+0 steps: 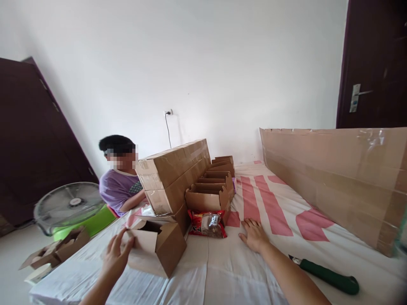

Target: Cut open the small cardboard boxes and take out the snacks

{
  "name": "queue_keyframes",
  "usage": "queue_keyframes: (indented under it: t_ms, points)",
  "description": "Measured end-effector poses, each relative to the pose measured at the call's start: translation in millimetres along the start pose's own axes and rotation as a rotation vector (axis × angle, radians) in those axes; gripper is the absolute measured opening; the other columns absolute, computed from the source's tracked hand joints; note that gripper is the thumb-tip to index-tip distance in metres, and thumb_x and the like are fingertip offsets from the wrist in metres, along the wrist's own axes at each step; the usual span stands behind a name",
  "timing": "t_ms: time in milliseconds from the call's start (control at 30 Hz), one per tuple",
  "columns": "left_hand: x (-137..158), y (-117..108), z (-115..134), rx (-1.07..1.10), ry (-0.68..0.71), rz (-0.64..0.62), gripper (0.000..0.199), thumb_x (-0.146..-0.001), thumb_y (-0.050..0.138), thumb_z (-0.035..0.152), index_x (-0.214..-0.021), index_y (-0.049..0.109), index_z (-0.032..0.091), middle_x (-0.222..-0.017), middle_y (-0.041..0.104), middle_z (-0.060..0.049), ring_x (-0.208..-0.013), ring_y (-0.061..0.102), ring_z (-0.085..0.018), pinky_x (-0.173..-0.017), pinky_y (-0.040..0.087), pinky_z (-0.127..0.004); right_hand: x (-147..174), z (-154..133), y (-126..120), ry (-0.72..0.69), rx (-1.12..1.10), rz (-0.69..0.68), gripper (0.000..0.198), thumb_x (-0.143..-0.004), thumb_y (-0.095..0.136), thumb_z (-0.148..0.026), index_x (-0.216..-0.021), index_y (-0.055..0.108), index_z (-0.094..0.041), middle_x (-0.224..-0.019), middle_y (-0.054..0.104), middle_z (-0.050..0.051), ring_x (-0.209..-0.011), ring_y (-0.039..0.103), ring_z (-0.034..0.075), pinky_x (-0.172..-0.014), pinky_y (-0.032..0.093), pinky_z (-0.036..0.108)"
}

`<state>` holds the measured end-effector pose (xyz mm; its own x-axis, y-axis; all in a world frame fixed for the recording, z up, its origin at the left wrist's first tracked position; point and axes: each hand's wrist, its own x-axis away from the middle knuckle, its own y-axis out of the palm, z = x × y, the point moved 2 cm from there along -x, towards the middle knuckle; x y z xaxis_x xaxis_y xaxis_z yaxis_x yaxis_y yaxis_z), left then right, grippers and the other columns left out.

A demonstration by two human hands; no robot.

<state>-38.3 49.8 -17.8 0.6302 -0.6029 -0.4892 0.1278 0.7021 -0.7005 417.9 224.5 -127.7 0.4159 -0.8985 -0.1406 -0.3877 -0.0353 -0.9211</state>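
Note:
My left hand [117, 254] is at the left edge of a small brown cardboard box [171, 248], its thumb over the near face and its bent fingers around the edge. The box stands on the cloth, and a dark gap shows at its top. My right hand [254, 235] lies palm down on the cloth with its fingers spread, holding nothing. Between the hands, a red and clear packet [208, 223] of brown food leans against a row of open cardboard boxes [203, 199]. A green-handled cutter [330, 275] lies right of my right forearm.
Taped cartons [168, 182] are stacked behind the small box. A long cardboard panel [330, 178] stands along the right side. A person [122, 186] sits beyond the stack. A fan [74, 203] and opened boxes [60, 250] are on the left. Pink-and-white cloth [219, 271] covers the surface.

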Motion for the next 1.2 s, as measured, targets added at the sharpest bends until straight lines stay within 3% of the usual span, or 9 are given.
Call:
queue_keyframes:
  t_ms: [100,300,467,667,767,867,967,1100,1200]
  points:
    - [0.7,11.2,-11.8,0.120,-0.030,-0.058,0.066,-0.089,0.030,0.060,-0.140,0.043,0.020,-0.145,0.038,-0.015,-0.143,0.029,-0.032,-0.115,0.029,-0.048,-0.2,0.0,-0.1,0.002,0.005,-0.001,0.064,-0.090,0.039,-0.050,-0.143,0.044,-0.015,-0.153,0.039,0.011,-0.142,0.028,0.030,-0.116,0.014,0.043]
    - [5.8,5.4,-10.4,0.101,-0.020,-0.111,0.065,-0.079,0.040,0.063,-0.126,0.058,0.021,-0.130,0.046,-0.013,-0.129,0.045,-0.036,-0.110,0.036,-0.049,-1.6,0.9,1.8,0.006,0.020,-0.007,0.065,-0.090,0.039,-0.050,-0.143,0.044,-0.014,-0.153,0.039,0.011,-0.142,0.028,0.030,-0.115,0.015,0.043]
    - [6.7,-5.6,4.6,0.088,0.104,-0.165,0.053,-0.071,0.052,0.064,-0.101,0.067,0.023,-0.094,0.060,-0.007,-0.094,0.062,-0.030,-0.086,0.049,-0.044,-2.1,1.7,3.1,0.007,0.031,-0.021,0.065,-0.090,0.038,-0.051,-0.144,0.042,-0.015,-0.154,0.038,0.010,-0.143,0.026,0.029,-0.116,0.013,0.042]
    - [-1.9,-5.5,32.4,0.148,0.231,-0.338,0.101,-0.066,0.063,0.063,-0.148,0.027,0.018,-0.060,0.049,0.009,-0.059,0.056,-0.019,-0.060,0.043,-0.030,-0.7,0.9,1.1,0.010,0.036,-0.033,0.066,-0.091,0.035,-0.051,-0.145,0.041,-0.013,-0.154,0.038,0.010,-0.143,0.026,0.030,-0.116,0.014,0.043]
    - [-11.3,-6.1,39.0,0.189,0.181,-0.481,0.096,-0.060,0.069,0.064,-0.142,0.043,0.020,-0.052,0.045,0.010,-0.053,0.052,-0.018,-0.056,0.040,-0.029,-0.1,0.1,-0.3,0.012,0.039,-0.028,0.066,-0.091,0.034,-0.050,-0.145,0.042,-0.013,-0.154,0.038,0.010,-0.143,0.027,0.029,-0.116,0.014,0.042]
    - [-16.7,-7.6,41.0,0.240,0.131,-0.478,0.071,-0.051,0.074,0.065,-0.108,0.070,0.023,-0.065,0.058,0.003,-0.063,0.059,-0.021,-0.066,0.048,-0.034,0.0,0.1,-0.5,0.012,0.042,-0.024,0.065,-0.092,0.033,-0.051,-0.145,0.042,-0.014,-0.154,0.038,0.010,-0.143,0.028,0.028,-0.116,0.014,0.041]
    - [-11.1,-6.1,40.8,0.323,0.094,-0.444,0.061,-0.044,0.077,0.068,-0.085,0.074,0.022,-0.103,0.066,-0.008,-0.091,0.066,-0.029,-0.084,0.051,-0.039,-0.3,0.8,0.4,0.016,0.042,-0.032,0.066,-0.091,0.033,-0.052,-0.145,0.042,-0.014,-0.154,0.038,0.009,-0.143,0.026,0.028,-0.116,0.014,0.041]
    - [9.8,1.6,38.4,0.455,-0.010,-0.419,0.064,-0.051,0.073,0.071,-0.093,0.071,0.022,-0.125,0.063,-0.012,-0.110,0.062,-0.034,-0.087,0.052,-0.038,-0.7,0.5,1.3,0.031,0.047,-0.061,0.066,-0.092,0.032,-0.052,-0.146,0.039,-0.015,-0.155,0.035,0.009,-0.144,0.023,0.027,-0.116,0.011,0.041]
    - [26.2,7.7,37.8,0.562,-0.074,-0.404,0.065,-0.060,0.066,0.074,-0.099,0.066,0.022,-0.118,0.067,-0.010,-0.105,0.064,-0.030,-0.078,0.053,-0.033,-2.6,-0.6,0.9,0.048,0.060,-0.109,0.068,-0.092,0.029,-0.053,-0.149,0.034,-0.016,-0.158,0.029,0.008,-0.146,0.018,0.027,-0.116,0.009,0.042]
